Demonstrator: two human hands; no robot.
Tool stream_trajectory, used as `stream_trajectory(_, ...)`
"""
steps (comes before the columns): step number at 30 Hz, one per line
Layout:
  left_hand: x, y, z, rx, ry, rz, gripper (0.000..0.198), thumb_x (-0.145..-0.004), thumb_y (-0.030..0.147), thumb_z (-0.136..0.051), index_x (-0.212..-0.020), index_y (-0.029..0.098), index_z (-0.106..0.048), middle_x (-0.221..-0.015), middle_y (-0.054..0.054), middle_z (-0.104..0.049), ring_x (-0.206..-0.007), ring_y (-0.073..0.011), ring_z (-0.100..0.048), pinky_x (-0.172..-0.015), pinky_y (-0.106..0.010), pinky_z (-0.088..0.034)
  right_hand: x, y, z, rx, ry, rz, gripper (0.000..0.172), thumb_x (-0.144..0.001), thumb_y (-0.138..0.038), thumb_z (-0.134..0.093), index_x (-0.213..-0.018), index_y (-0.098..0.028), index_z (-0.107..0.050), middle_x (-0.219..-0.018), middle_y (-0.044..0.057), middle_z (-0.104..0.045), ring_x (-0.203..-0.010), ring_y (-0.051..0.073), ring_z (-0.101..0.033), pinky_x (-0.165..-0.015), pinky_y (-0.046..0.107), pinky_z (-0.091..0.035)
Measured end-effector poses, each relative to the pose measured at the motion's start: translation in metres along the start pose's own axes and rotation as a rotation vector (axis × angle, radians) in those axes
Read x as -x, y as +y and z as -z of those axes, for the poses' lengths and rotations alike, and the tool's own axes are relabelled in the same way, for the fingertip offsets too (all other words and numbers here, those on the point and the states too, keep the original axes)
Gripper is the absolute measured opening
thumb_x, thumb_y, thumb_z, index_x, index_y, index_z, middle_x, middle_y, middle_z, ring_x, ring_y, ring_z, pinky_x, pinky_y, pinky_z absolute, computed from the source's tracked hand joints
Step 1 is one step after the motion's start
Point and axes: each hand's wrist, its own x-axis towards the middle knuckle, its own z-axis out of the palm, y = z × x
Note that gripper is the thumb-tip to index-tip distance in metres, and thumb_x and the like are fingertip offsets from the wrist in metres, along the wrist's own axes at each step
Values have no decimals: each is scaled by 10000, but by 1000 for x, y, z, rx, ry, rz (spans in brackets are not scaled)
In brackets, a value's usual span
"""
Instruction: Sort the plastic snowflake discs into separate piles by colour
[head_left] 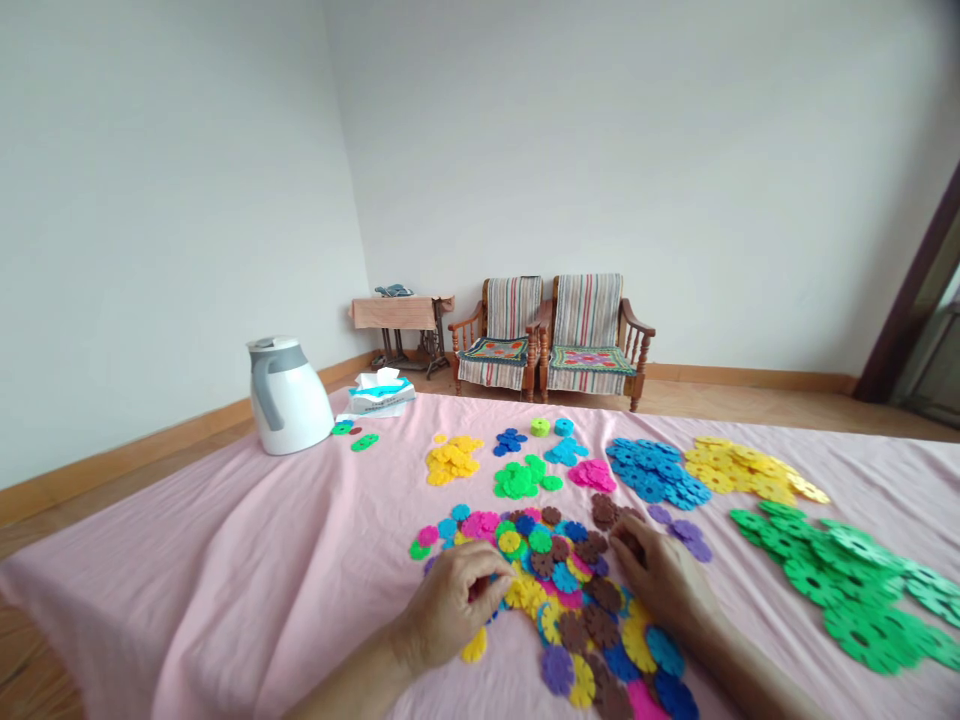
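Observation:
A mixed pile of flower-shaped plastic discs [564, 576] in brown, yellow, blue, pink and green lies in front of me on a pink cloth. My left hand [459, 597] is at the pile's left edge, thumb and fingers curled together beside some yellow discs [527, 592]. Whatever may be between those fingertips is hidden. On the other side, my right hand [661, 572] has its fingers bent in a pinch near a small group of brown discs [606, 510]. I cannot make out whether a disc is in that pinch.
Single-colour heaps sit beyond the pile: yellow discs [452, 460], green discs [519, 478], pink discs [592, 475]. Larger blue [656, 472], yellow [742, 468] and green heaps [844, 575] spread rightward. A white jug [292, 405] and tissue box [381, 393] stand back left.

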Motion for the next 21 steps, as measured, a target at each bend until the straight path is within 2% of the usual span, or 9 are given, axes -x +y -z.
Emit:
stream_trajectory(3,-3,0,1,29,112,66,216,-880,257,-484,-780,166,-653,-742,-49,-639,-719,-151,-574,-677,-245,-439,0,0,0,1,8,-1,200,-875,-337,-392,-779,-245,-540,-703,-5,-652,-641,181,-614,-565,263,-370)
stream_trajectory(7,-14,-8,11,86,294,202,249,-870,326,-472,-743,159,-606,-701,-27,-601,-656,-140,-556,-619,-222,-435,0,2,-2,5,17,5,206,-872,-339,-391,-768,-244,-542,-692,-5,-651,-632,181,-613,-556,262,-368)
stream_trajectory(11,-42,-38,34,40,449,399,263,-818,347,-465,-689,157,-593,-587,6,-570,-554,-135,-529,-545,-212,-408,-1,6,-6,-3,13,20,219,-870,-346,-386,-774,-246,-555,-675,-8,-654,-619,178,-621,-547,258,-373)
stream_trajectory(15,-76,-75,56,-115,543,530,187,-748,240,-519,-590,160,-578,-555,5,-568,-568,-145,-531,-540,-218,-364,-2,7,-7,-9,22,24,224,-866,-358,-394,-773,-248,-565,-678,-9,-665,-609,178,-626,-539,255,-377)
stream_trajectory(18,-92,-95,59,-185,582,601,169,-720,183,-555,-554,164,-580,-542,-3,-566,-551,-154,-524,-524,-233,-321,0,5,-6,-11,38,23,213,-866,-348,-393,-768,-249,-554,-692,-8,-672,-619,179,-630,-553,257,-384)
stream_trajectory(21,-98,-107,53,-225,599,638,174,-699,142,-579,-526,164,-577,-525,-11,-561,-542,-167,-525,-520,-245,-297,0,3,-5,-10,43,23,214,-872,-340,-384,-754,-250,-538,-707,-7,-676,-643,181,-637,-566,259,-389)
